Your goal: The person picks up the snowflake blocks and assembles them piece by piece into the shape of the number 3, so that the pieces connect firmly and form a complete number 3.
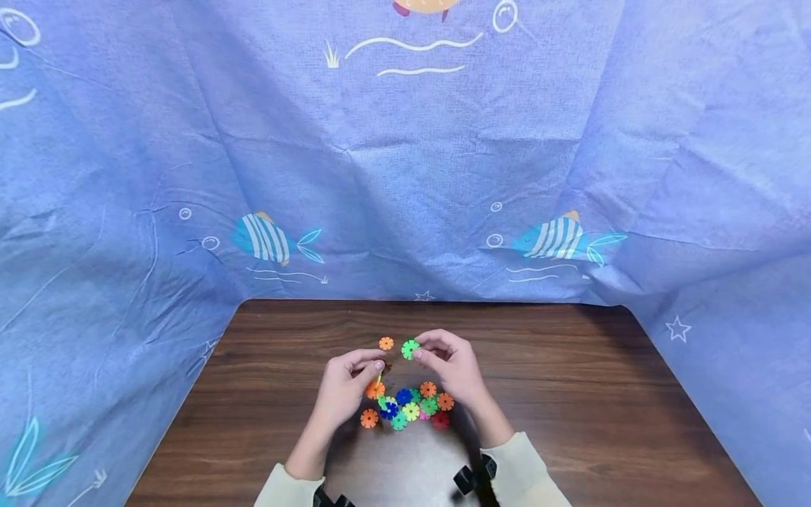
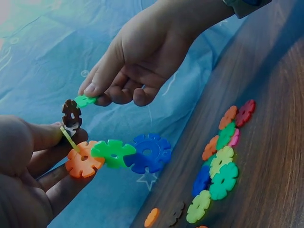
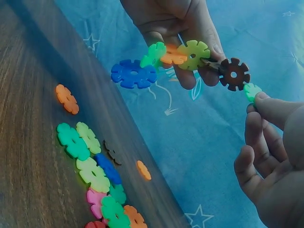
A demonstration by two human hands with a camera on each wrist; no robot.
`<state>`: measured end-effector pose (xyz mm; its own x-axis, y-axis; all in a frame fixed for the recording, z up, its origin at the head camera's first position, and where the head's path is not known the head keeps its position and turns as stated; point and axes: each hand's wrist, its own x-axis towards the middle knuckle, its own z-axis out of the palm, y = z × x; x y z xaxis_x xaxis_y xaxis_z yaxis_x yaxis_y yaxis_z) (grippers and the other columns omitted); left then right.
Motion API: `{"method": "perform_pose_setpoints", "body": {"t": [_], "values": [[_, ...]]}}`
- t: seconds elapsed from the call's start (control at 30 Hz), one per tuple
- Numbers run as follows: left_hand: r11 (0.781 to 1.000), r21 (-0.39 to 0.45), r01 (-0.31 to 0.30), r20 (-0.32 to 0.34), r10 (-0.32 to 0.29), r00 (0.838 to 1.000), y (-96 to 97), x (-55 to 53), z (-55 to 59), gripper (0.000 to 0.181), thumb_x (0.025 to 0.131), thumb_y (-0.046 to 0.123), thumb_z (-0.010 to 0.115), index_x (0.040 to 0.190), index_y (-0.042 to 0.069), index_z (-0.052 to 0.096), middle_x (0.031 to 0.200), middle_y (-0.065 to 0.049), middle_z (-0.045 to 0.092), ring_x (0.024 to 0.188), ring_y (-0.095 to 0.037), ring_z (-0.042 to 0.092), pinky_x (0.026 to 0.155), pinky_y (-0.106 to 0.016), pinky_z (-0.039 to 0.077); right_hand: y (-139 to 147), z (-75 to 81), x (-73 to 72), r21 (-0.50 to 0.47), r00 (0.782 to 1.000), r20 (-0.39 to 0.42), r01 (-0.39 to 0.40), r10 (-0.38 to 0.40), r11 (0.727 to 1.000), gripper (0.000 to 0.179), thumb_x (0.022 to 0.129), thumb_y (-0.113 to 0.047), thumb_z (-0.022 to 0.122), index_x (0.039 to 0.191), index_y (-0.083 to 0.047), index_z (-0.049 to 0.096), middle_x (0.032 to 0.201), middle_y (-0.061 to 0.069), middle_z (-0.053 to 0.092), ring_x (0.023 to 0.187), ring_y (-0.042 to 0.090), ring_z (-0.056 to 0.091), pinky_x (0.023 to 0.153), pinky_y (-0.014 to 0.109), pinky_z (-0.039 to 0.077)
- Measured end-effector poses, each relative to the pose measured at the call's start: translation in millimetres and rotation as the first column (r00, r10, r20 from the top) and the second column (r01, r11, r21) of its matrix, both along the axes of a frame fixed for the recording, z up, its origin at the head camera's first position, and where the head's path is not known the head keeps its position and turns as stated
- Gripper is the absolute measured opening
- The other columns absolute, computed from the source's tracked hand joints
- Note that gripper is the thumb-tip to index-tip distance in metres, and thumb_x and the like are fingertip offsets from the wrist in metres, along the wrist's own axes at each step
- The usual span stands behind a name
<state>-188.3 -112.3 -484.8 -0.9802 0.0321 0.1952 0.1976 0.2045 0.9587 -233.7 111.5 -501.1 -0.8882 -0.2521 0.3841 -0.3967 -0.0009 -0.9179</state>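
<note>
My left hand [image 1: 345, 384] pinches a chain of linked plastic snowflake discs near its yellow disc [image 3: 194, 54]. An orange disc [image 2: 84, 159], a green disc [image 2: 114, 155] and a larger-looking blue disc [image 2: 147, 153] hang off one side of that grip. From the other side a brown disc [image 3: 234, 74] sticks out toward my right hand [image 1: 453, 362]. Between its thumb and fingertips the right hand pinches a bright green snowflake disc [image 3: 252, 91], whose edge meets the brown disc's rim. Both hands are raised over the table, and the right fingertips partly cover the green disc.
Loose snowflake discs lie clustered on the dark wooden table [image 1: 266, 422], among them a red disc [image 1: 441, 420] and a yellow disc [image 2: 198, 206]. Separate orange discs sit at the near left [image 1: 369, 418] and farther back. Blue fish-print cloth [image 1: 405, 211] hangs around the table.
</note>
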Motion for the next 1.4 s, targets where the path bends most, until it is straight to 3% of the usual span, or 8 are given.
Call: {"method": "perform_pose_setpoints", "body": {"t": [0.23, 0.63, 0.73, 0.87, 0.97, 1.07, 1.23, 1.4], "values": [[1.000, -0.004, -0.015, 0.013, 0.015, 1.000, 4.3, 1.9, 1.4, 0.015, 0.094, 0.002, 0.072, 0.107, 0.005, 0.079, 0.093, -0.010, 0.080, 0.075, -0.008, 0.071, 0.065, -0.021, 0.053, -0.6, 1.2, 1.2, 0.044, 0.999, -0.036, -0.005, 0.006, 0.999, 0.017, 0.092, -0.002, 0.074, 0.109, -0.001, 0.073, 0.084, 0.021, 0.071, 0.069, 0.033, 0.065, 0.059, 0.034, 0.056], [0.997, -0.060, -0.041, -0.015, 0.040, 0.999, 10.3, 6.2, -4.3, 0.009, 0.091, 0.003, 0.075, 0.099, 0.006, 0.080, 0.086, -0.006, 0.079, 0.067, -0.008, 0.066, 0.056, -0.021, 0.047, -9.1, 1.8, 11.0, 0.150, 0.996, -0.026, 0.086, -0.083, 0.985, 0.015, 0.091, 0.001, 0.074, 0.105, 0.001, 0.077, 0.089, 0.017, 0.076, 0.071, 0.034, 0.069, 0.060, 0.027, 0.055], [0.998, -0.067, -0.002, 0.018, 0.004, 1.000, 7.9, 7.0, -3.9, 0.009, 0.093, 0.002, 0.074, 0.100, 0.006, 0.078, 0.088, -0.009, 0.079, 0.072, -0.014, 0.069, 0.060, -0.021, 0.051, -7.3, 2.2, 11.9, 0.125, 0.998, -0.024, 0.059, -0.056, 0.990, 0.017, 0.091, -0.004, 0.077, 0.108, -0.001, 0.076, 0.088, 0.014, 0.077, 0.071, 0.024, 0.069, 0.060, 0.026, 0.054], [0.987, -0.116, 0.109, 0.063, -0.102, 0.993, -0.9, 7.4, -0.8, 0.011, 0.097, 0.011, 0.070, 0.106, 0.008, 0.077, 0.098, -0.007, 0.078, 0.084, -0.018, 0.071, 0.073, -0.025, 0.057, -0.6, 5.1, 11.1, 0.088, 0.999, 0.033, -0.036, 0.033, 0.996, 0.024, 0.090, -0.006, 0.078, 0.113, -0.002, 0.071, 0.088, 0.017, 0.077, 0.073, 0.019, 0.071, 0.061, 0.026, 0.056], [0.979, -0.101, 0.176, 0.080, -0.169, 0.982, -5.5, 6.2, 0.9, 0.020, 0.101, 0.020, 0.068, 0.114, 0.008, 0.074, 0.104, -0.009, 0.075, 0.090, -0.022, 0.071, 0.075, -0.034, 0.061, -1.4, 8.0, 9.8, 0.089, 0.994, 0.082, -0.086, 0.079, 0.992, 0.024, 0.090, -0.005, 0.078, 0.112, -0.001, 0.068, 0.089, 0.018, 0.077, 0.074, 0.019, 0.071, 0.063, 0.025, 0.055], [0.979, -0.046, 0.201, 0.064, -0.198, 0.978, -6.7, 4.1, -0.8, 0.027, 0.102, 0.023, 0.067, 0.119, 0.004, 0.071, 0.103, -0.016, 0.073, 0.085, -0.024, 0.070, 0.068, -0.038, 0.061, -9.2, 10.9, 6.3, 0.117, 0.991, 0.074, -0.122, 0.114, 0.986, 0.019, 0.090, -0.007, 0.078, 0.106, -0.001, 0.069, 0.089, 0.017, 0.077, 0.073, 0.015, 0.069, 0.063, 0.026, 0.055], [0.990, -0.062, 0.125, 0.007, -0.125, 0.992, -12.2, 1.3, -2.5, 0.016, 0.100, 0.019, 0.068, 0.107, 0.006, 0.077, 0.092, -0.017, 0.073, 0.075, -0.012, 0.062, 0.066, -0.027, 0.054, -21.5, 19.3, -9.3, 0.204, 0.986, 0.067, -0.161, 0.150, 0.966, 0.017, 0.090, -0.011, 0.080, 0.103, -0.003, 0.073, 0.091, 0.012, 0.076, 0.076, 0.014, 0.069, 0.068, 0.028, 0.058], [0.996, -0.086, -0.020, 0.012, 0.021, 1.000, -23.7, -2.0, 0.1, 0.010, 0.099, 0.012, 0.069, 0.100, 0.009, 0.079, 0.089, -0.014, 0.074, 0.074, -0.010, 0.061, 0.068, -0.024, 0.051, -30.8, 28.6, -44.7, 0.327, 0.998, 0.016, -0.058, 0.056, 0.943, 0.020, 0.086, -0.013, 0.083, 0.104, -0.008, 0.076, 0.089, 0.004, 0.076, 0.077, 0.014, 0.069, 0.072, 0.029, 0.058]]}}
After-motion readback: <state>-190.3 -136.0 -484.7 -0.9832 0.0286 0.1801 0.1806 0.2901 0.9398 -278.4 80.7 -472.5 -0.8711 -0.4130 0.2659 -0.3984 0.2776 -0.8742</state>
